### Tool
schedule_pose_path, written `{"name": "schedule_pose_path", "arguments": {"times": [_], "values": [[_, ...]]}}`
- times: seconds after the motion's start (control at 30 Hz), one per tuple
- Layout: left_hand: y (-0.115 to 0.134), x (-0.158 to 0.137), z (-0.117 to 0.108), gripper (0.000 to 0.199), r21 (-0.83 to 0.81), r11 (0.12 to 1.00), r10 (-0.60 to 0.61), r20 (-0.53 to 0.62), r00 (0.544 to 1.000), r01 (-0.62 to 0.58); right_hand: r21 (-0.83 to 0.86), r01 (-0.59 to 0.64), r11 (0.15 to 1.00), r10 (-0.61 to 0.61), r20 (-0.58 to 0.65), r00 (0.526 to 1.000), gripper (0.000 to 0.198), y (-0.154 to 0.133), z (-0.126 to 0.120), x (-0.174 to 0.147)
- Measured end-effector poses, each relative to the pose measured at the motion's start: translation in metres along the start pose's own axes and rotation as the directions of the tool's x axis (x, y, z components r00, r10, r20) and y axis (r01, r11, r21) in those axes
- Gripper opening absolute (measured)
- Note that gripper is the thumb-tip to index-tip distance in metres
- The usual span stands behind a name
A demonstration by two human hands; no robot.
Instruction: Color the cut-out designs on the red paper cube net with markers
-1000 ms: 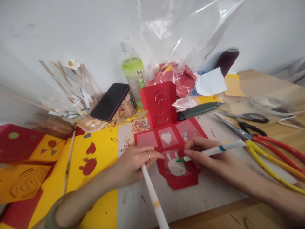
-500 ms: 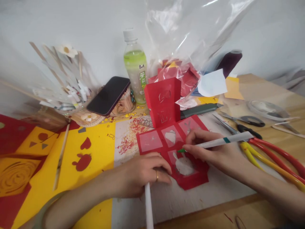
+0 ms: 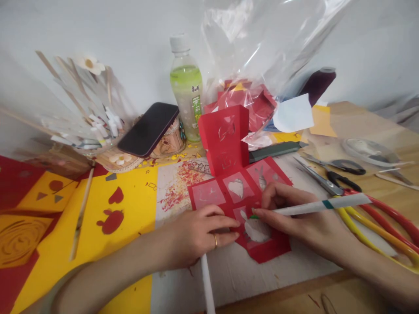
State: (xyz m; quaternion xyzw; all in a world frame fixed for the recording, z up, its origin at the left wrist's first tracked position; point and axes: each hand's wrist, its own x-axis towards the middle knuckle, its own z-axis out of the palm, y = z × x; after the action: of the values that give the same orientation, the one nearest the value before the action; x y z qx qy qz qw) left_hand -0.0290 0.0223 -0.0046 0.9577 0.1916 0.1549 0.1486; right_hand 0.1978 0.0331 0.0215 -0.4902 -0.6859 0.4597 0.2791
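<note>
A slim white marker (image 3: 310,208) with a teal band is pinched in my right hand (image 3: 288,209). Its green tip meets the rabbit-shaped window of the red paper box (image 3: 273,250), which lies partly unfolded. Clear film covers the box's cut-out windows, one heart-shaped; the back panel stands upright. Curved fingers of my left hand (image 3: 193,235), which wears a ring, press on the box's left side. From under that palm sticks out a white pen-like stick (image 3: 207,283), apparently held there; its upper end is hidden.
Scissors with red and yellow handles (image 3: 382,222) lie right, near black-handled scissors (image 3: 347,166). Behind stand a drink bottle (image 3: 186,96), a leaning phone (image 3: 149,130) and a clear plastic bag (image 3: 242,52) of paper scraps. Yellow paper (image 3: 131,244) with red cut-outs lies left.
The marker's green tip has moved slightly right and down, from the rabbit's ears towards its upper body. My left hand still presses the box, and the view has shifted a little.
</note>
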Motion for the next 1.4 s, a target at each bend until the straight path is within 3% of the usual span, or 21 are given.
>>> {"name": "schedule_pose_path", "arguments": {"times": [0.17, 0.33, 0.47, 0.67, 1.07, 1.27, 1.4], "values": [[-0.001, 0.001, 0.004, 0.036, 0.178, 0.982, 0.064, 0.007, 0.998, -0.065, 0.01, -0.016, 1.0, 0.017, -0.034, 0.999, 0.021, 0.014, -0.001, 0.001], [-0.006, -0.008, 0.008, 0.036, 0.321, 0.946, -0.052, 0.029, 0.998, 0.04, 0.042, -0.072, 0.997, 0.073, -0.038, 0.997, 0.022, 0.012, -0.004, 0.002], [-0.005, -0.011, 0.008, 0.035, 0.312, 0.95, -0.029, 0.031, 0.999, 0.017, 0.061, -0.096, 0.994, 0.097, -0.022, 0.995, 0.022, 0.006, -0.004, 0.005], [0.0, -0.009, 0.01, 0.034, 0.286, 0.956, -0.032, -0.095, 0.995, 0.058, 0.069, -0.073, 0.995, 0.073, 0.002, 0.997, 0.023, 0.008, -0.003, 0.005], [-0.001, -0.013, 0.006, 0.035, 0.431, 0.902, 0.012, 0.062, 0.998, -0.038, 0.023, -0.066, 0.998, 0.066, 0.014, 0.998, 0.021, 0.009, 0.001, 0.001], [0.002, -0.011, 0.011, 0.035, 0.409, 0.912, -0.033, -0.029, 0.999, 0.042, 0.032, -0.01, 0.999, 0.011, -0.029, 1.0, 0.023, 0.014, 0.0, -0.002], [0.002, -0.01, 0.007, 0.032, 0.411, 0.911, -0.009, 0.019, 1.0, 0.001, -0.07, 0.042, 0.997, -0.042, 0.007, 0.999, 0.021, 0.015, 0.002, -0.007]]}}
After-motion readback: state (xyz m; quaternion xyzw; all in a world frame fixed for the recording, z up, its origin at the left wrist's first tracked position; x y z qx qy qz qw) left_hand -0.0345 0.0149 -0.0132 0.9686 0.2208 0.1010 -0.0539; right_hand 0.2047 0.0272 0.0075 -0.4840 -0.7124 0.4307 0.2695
